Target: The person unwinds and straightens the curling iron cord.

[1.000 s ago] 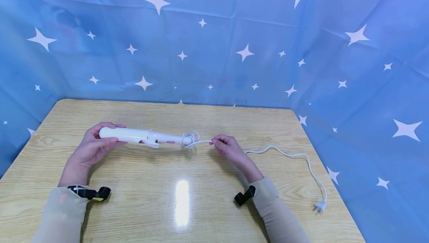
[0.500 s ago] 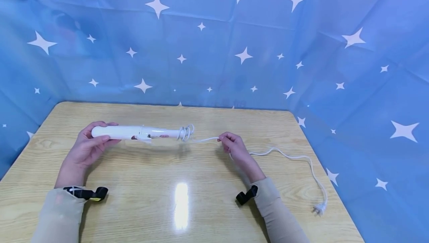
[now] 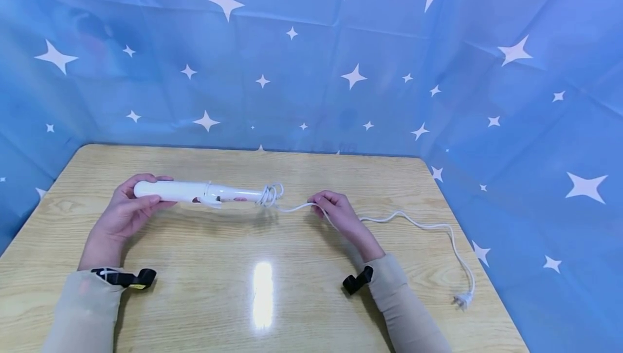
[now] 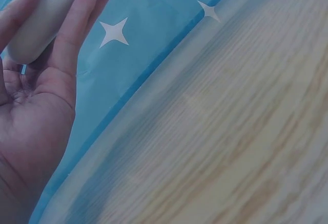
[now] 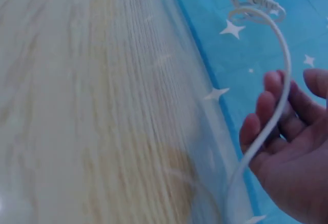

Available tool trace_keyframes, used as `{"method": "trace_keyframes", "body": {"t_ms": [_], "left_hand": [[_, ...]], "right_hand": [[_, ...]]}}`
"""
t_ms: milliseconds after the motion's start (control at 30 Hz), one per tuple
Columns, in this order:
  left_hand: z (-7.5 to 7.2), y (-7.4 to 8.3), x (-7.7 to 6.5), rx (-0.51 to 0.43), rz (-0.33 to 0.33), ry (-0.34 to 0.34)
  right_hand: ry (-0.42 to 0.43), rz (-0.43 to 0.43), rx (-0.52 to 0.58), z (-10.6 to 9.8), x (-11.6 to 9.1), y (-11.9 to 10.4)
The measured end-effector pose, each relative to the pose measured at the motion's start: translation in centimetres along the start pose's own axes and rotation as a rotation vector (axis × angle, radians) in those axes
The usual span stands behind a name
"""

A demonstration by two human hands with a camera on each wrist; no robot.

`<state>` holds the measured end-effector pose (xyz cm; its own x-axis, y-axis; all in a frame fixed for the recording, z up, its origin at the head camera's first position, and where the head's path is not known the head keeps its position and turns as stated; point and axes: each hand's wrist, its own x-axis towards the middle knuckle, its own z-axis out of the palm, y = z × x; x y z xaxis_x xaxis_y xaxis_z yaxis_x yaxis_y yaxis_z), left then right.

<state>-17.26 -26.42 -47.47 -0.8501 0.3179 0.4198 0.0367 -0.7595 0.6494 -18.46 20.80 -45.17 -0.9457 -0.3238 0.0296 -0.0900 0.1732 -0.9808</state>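
Observation:
A white curling iron (image 3: pixel 185 191) is held level over the table, its wide end toward the left and its slimmer handle toward the right. My left hand (image 3: pixel 127 210) grips the wide end, thumb in front and fingers behind; the left wrist view shows the rounded white end (image 4: pixel 38 34) between them. Loops of white cord (image 3: pixel 269 195) wind around the handle's right end. From there the cord runs to my right hand (image 3: pixel 338 213). In the right wrist view the cord (image 5: pixel 279 108) lies across the loosely bent fingers (image 5: pixel 265 106), with the thumb apart from it.
Beyond the right hand, the rest of the cord curves over the wooden table (image 3: pixel 194 293) to a white plug (image 3: pixel 463 300) near the right edge. A blue curtain with white stars (image 3: pixel 311 61) hangs behind the table and along its sides.
The curling iron and left hand have shifted slightly left. My right hand moved right, drawing the cord out from the loops, then came slightly back left with its pinch on the cord loosened.

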Motion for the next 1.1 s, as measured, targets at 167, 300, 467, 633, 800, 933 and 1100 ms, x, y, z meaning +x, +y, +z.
{"method": "trace_keyframes", "body": {"t_ms": [167,300,467,633,800,933,1100], "left_hand": [[0.2,0.3,0.0,-0.033,0.004,-0.026],[0.4,0.3,0.0,-0.015,0.007,-0.022],[0.8,0.1,0.1,0.000,0.017,-0.011],[1.0,-0.3,0.2,0.040,0.008,0.007],[1.1,-0.5,0.2,0.055,0.005,0.023],[1.2,-0.5,0.4,0.044,0.015,0.013],[1.3,-0.2,0.3,0.032,0.040,0.005]], "right_hand": [[-0.021,-0.005,-0.022,0.5,0.3,-0.5],[-0.045,-0.071,-0.036,1.2,0.4,-1.4],[-0.038,-0.185,0.030,2.7,0.7,-2.5],[-0.031,-0.211,0.207,4.5,0.9,-2.9],[-0.090,-0.169,0.130,5.8,1.1,-2.7],[-0.173,-0.140,-0.001,6.3,1.1,-2.7],[-0.266,-0.065,-0.093,6.0,1.0,-2.5]]}}
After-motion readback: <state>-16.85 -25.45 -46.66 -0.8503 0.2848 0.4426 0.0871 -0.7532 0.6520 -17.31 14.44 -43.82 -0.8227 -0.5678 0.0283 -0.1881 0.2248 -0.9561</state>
